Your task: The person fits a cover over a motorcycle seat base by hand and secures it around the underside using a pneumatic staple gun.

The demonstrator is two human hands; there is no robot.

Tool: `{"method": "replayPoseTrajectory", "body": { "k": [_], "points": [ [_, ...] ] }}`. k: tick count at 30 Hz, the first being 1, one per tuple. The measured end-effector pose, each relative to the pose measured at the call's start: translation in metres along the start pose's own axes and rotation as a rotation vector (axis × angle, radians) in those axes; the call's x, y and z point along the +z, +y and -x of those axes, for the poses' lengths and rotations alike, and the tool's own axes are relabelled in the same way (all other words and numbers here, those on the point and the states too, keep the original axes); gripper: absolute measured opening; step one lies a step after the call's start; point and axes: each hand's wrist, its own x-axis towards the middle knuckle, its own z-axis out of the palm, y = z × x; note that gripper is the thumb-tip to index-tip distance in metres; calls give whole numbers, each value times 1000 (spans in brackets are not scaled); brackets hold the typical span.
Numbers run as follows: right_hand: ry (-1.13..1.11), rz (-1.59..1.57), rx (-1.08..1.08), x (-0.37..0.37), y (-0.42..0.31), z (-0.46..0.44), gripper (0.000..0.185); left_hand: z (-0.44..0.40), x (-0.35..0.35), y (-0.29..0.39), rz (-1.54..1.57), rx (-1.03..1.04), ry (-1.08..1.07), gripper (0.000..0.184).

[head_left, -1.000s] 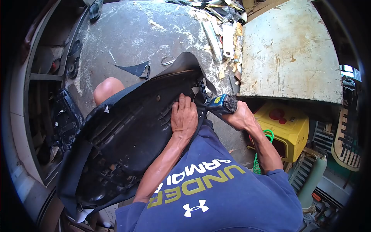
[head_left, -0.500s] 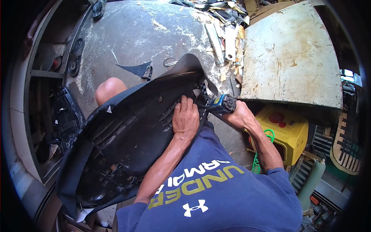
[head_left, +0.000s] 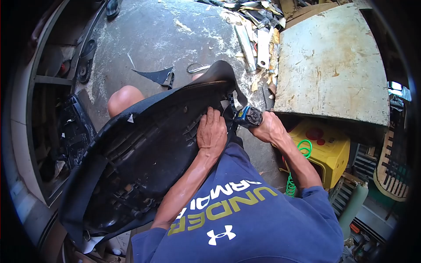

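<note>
A black motorcycle seat [head_left: 144, 153] lies underside up across my lap, its plastic base showing and the dark cover standing loose around the rim. My left hand [head_left: 212, 133] rests flat on the base near its right edge, fingers stretched out. My right hand [head_left: 268, 127] is closed around a blue and black staple gun [head_left: 250, 116], its nose against the seat's right edge. The exact contact point is hidden. A green coiled air hose [head_left: 305, 149] hangs below my right forearm.
A pale worn board [head_left: 331, 65] stands at right, above a yellow plastic case [head_left: 329, 151]. Scraps [head_left: 258, 39] pile up at the back. A dark cut piece [head_left: 153, 76] and scissors [head_left: 197, 68] lie on the floor. Another black seat base [head_left: 78, 125] leans at left.
The staple gun and my right hand have shifted slightly left, along the seat edge. The seat has tilted a little, and my left hand stays almost in place.
</note>
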Motion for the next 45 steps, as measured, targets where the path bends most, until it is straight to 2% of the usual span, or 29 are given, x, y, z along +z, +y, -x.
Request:
{"method": "replayPoseTrajectory", "body": {
  "k": [3,5,7,8,11,13,15,17,18,19,21,22,23,25,26,27,29,30,32,33,35,37,39,40,41,42,43,44,45],
  "points": [
    [23,-129,49,-4,-12,-4,35,6,2,-1,-7,4,-21,15],
    [39,-78,51,-18,-8,-3,34,-2,1,-1,-24,22,4,14],
    [-140,-306,29,-24,27,-5,30,-4,-4,-3,3,3,5,17],
    [-24,-536,-16,-24,41,5,24,-8,-5,-4,-7,15,13,17],
    [238,-820,245,43,108,11,24,-8,-12,-10,28,-14,33,18],
    [429,-755,336,146,176,0,35,-8,-24,-10,127,-38,2,19],
    [432,-556,387,188,173,15,46,-13,-57,-16,186,4,14,15],
    [329,-398,406,236,185,23,52,-19,-110,-28,636,-72,-200,12],
    [196,-287,500,249,183,28,52,-23,-149,-33,520,13,-120,10],
    [175,-304,491,256,179,24,52,-25,-186,-42,382,65,-30,13],
    [-115,-36,638,246,156,17,51,-23,-250,-64,140,-36,158,12],
    [-93,-81,616,229,141,3,46,-21,-275,-83,101,-108,132,21],
    [41,-186,552,233,141,-23,45,-20,-295,-105,60,-177,117,31],
    [257,-357,483,226,126,-73,45,-15,-316,-153,234,-339,-151,67],
    [333,-421,481,220,114,-92,46,-16,-318,-165,339,-376,-365,93],
    [332,-436,479,219,110,-107,46,-7,-307,-188,652,-407,-513,98],
    [363,-336,600,223,100,-137,54,-2,-290,-175,608,-374,-493,73],
    [362,-347,594,230,105,-147,54,-3,-287,-179,595,-375,-491,73],
    [326,-493,543,237,115,-153,60,2,-285,-178,181,-584,-469,46],
    [314,-489,535,237,115,-149,60,8,-278,-172,86,-481,-302,31],
    [275,-449,584,233,117,-143,59,5,-278,-158,-101,-512,-241,32],
    [299,-423,628,248,127,-141,52,-9,-280,-133,-136,-490,-202,32],
    [426,-584,603,257,139,-143,46,-23,-285,-112,-174,-479,-144,33],
    [437,-607,578,261,144,-145,37,-29,-287,-103,-197,-441,-200,33],
    [439,-605,573,254,141,-141,37,-39,-290,-90,-222,-403,-253,34],
    [374,-918,551,230,133,-131,35,-60,-297,-55,-253,-518,-393,38],
    [299,-1225,523,207,123,-119,35,-65,-293,-57,-248,-516,-390,38],
    [513,-889,303,195,110,-108,34,-67,-291,-60,-218,-414,-427,40],
    [617,-827,114,170,89,-92,34,-71,-288,-63,-189,-309,-462,42]
  ]
}}
